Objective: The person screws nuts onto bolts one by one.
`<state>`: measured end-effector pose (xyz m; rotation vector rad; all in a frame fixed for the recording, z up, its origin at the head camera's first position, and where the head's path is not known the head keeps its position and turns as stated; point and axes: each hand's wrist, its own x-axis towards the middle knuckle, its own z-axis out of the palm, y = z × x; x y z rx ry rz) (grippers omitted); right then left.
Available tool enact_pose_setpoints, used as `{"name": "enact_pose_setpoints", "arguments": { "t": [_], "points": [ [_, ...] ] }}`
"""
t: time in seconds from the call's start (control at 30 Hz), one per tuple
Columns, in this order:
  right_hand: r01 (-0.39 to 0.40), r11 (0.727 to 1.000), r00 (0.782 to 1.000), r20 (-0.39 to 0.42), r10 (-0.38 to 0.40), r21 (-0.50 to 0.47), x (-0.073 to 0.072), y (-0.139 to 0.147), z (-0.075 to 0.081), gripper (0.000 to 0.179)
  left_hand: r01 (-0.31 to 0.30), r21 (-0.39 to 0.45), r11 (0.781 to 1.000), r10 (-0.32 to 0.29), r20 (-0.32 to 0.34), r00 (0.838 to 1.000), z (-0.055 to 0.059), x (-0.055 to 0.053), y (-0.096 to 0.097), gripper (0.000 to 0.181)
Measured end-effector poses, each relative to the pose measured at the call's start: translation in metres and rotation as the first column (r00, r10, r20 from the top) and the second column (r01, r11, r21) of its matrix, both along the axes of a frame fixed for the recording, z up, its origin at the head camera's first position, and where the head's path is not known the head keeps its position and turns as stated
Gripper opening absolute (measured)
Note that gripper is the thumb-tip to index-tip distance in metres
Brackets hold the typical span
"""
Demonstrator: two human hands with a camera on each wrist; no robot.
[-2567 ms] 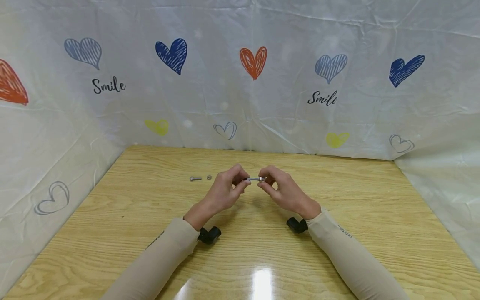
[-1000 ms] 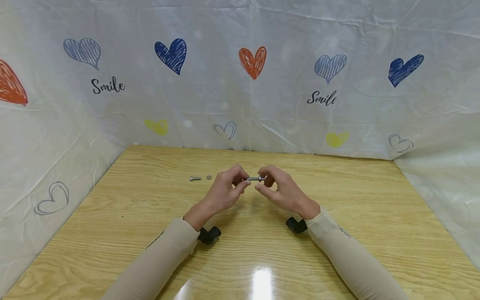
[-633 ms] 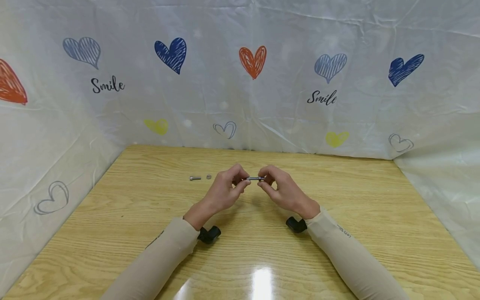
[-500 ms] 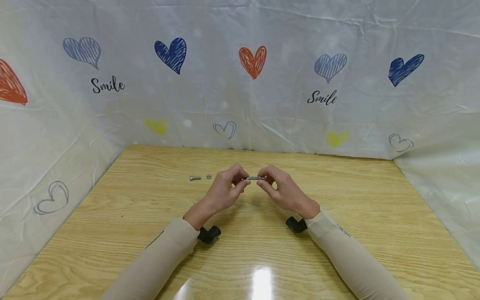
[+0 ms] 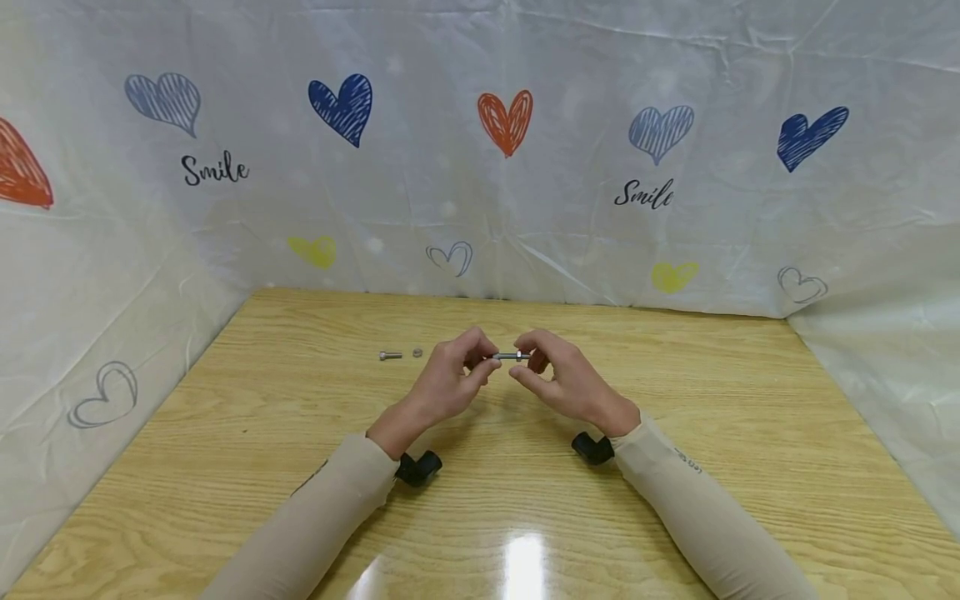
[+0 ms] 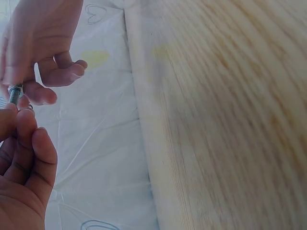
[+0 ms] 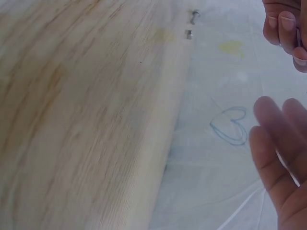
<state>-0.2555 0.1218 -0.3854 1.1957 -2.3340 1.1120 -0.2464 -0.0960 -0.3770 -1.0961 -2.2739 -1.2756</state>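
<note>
My left hand (image 5: pixel 447 377) pinches one end of a bolt (image 5: pixel 505 356) between thumb and fingertips, holding it level above the table. A nut (image 5: pixel 518 356) sits round the bolt toward its right end. Around that nut is my right hand (image 5: pixel 573 385), thumb lowered away from it and index finger just above; whether a finger touches the bolt's end is hard to tell. The left wrist view shows the bolt's thread (image 6: pixel 14 97) between both hands. In the right wrist view, the right hand's fingers (image 7: pixel 268 163) are extended, and the bolt is hidden.
Left of the hands, a smaller socket-head screw (image 5: pixel 390 356) and a loose nut (image 5: pixel 417 353) lie on the wooden table (image 5: pixel 300 400). A white cloth (image 5: pixel 562 192) printed with hearts hangs behind and beside the table.
The right thumb and index finger pinched the nut half a second ago; now the thumb has dropped away. The right fingers have repeatedly parted and closed at the nut. The left hand stays put.
</note>
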Motion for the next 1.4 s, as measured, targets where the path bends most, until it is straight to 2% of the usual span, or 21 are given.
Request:
{"name": "enact_pose_setpoints", "arguments": {
  "t": [0.17,0.57,0.77,1.0,1.4],
  "points": [
    [0.004,1.000,1.000,-0.009,-0.004,-0.013,0.0001,-0.0008,0.0005,0.025,-0.006,-0.007,1.000,0.006,0.008,1.000,-0.0004,-0.0007,-0.0005,0.007],
    [-0.007,1.000,0.999,-0.049,0.007,0.008,-0.0013,-0.0009,-0.0009,0.005,-0.003,-0.004,1.000,0.003,-0.007,1.000,-0.0014,-0.0008,0.0001,0.008],
    [0.006,1.000,0.999,-0.042,-0.005,0.021,-0.0022,-0.0003,-0.0019,0.010,0.002,-0.001,1.000,-0.002,-0.015,1.000,-0.0013,-0.0002,0.0008,0.008],
    [0.006,1.000,1.000,-0.007,-0.006,-0.009,0.0006,-0.0011,0.0004,0.028,-0.006,-0.002,1.000,0.006,-0.017,1.000,-0.0011,-0.0003,0.0001,0.008],
    [-0.014,1.000,0.998,-0.062,0.015,0.004,-0.0011,-0.0015,0.0002,0.006,0.004,0.000,1.000,-0.004,-0.008,1.000,-0.0019,-0.0015,0.0007,0.008]
  ]
}}
